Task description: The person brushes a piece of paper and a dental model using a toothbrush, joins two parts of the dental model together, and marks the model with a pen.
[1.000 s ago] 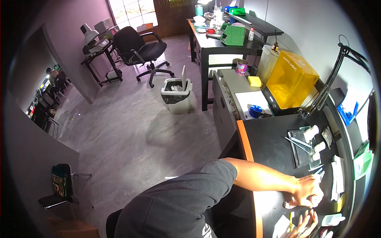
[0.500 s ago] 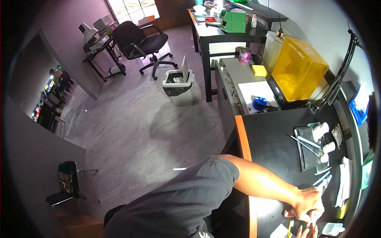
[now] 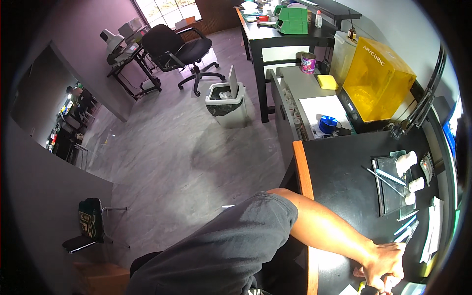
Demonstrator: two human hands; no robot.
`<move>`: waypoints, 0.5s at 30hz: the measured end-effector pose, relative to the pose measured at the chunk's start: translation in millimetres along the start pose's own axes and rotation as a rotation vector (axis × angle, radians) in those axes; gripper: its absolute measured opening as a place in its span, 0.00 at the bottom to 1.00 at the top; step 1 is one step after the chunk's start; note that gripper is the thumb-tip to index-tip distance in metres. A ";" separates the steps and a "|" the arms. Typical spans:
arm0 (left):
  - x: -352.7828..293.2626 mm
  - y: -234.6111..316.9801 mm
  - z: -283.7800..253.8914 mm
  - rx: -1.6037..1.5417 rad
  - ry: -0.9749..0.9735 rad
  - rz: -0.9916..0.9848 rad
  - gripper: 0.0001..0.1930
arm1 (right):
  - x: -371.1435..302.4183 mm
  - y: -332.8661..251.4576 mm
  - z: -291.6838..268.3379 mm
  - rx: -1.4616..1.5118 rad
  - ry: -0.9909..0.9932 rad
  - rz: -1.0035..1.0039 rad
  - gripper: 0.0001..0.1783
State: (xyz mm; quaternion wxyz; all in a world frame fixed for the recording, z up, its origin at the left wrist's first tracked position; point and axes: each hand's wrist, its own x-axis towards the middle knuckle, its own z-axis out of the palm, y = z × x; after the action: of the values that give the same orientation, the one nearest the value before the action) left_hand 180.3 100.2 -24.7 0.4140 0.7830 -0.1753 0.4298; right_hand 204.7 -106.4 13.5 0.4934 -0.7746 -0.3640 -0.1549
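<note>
My left hand (image 3: 386, 263) is over the black bench (image 3: 339, 196) at the lower right, its bare forearm reaching out of a dark grey sleeve. Its fingers are curled closed, and whatever they pinch is hidden in glare and by the hand itself. A pinkish shape beside the palm is hard to make out. My right hand is almost wholly cut off by the lower edge; only a trace of fingertips shows under the left. Close by lie a thin yellow tool (image 3: 362, 286), a white sheet (image 3: 349, 290) and a translucent container (image 3: 414, 289). Slim pale-blue tools (image 3: 405, 226) lie beyond the knuckles.
A dark flat plate (image 3: 386, 196) carries thin tools and stands near white bottles (image 3: 416, 184). White papers (image 3: 432, 228) lie along the bench's right side. Beyond are a yellow-covered machine (image 3: 378, 81), a lamp arm (image 3: 425, 101), a drawer cabinet (image 3: 290, 78), a bin (image 3: 231, 110) and an office chair (image 3: 177, 49).
The view has shifted slightly, so bench items sit lower and further right. My right hand's fingers have mostly slipped below the lower edge. My left hand keeps its closed pose.
</note>
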 end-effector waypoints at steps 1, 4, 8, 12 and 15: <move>0.2 2.0 -0.6 0.017 0.021 0.004 0.08 | -0.3 0.7 -0.3 -0.002 0.003 0.003 0.16; -1.7 -6.2 5.4 -0.163 -0.006 -0.072 0.08 | 0.1 1.2 0.8 -0.087 0.024 -0.065 0.15; -0.5 -3.7 7.4 -0.142 -0.001 -0.073 0.07 | 1.2 -4.6 2.4 -0.097 0.017 -0.096 0.14; 1.4 -5.9 14.1 -0.148 0.043 -0.086 0.07 | 0.2 -13.6 6.3 -0.041 0.049 -0.075 0.13; -0.9 -9.4 10.7 -0.158 0.037 -0.028 0.08 | 0.1 -13.4 3.5 -0.058 0.034 -0.022 0.14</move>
State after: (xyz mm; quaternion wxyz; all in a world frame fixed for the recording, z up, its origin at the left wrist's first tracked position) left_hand 191.3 97.2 -33.1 0.4838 0.7421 -0.1899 0.4233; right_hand 194.8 -99.9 20.7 0.4752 -0.7818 -0.3594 -0.1839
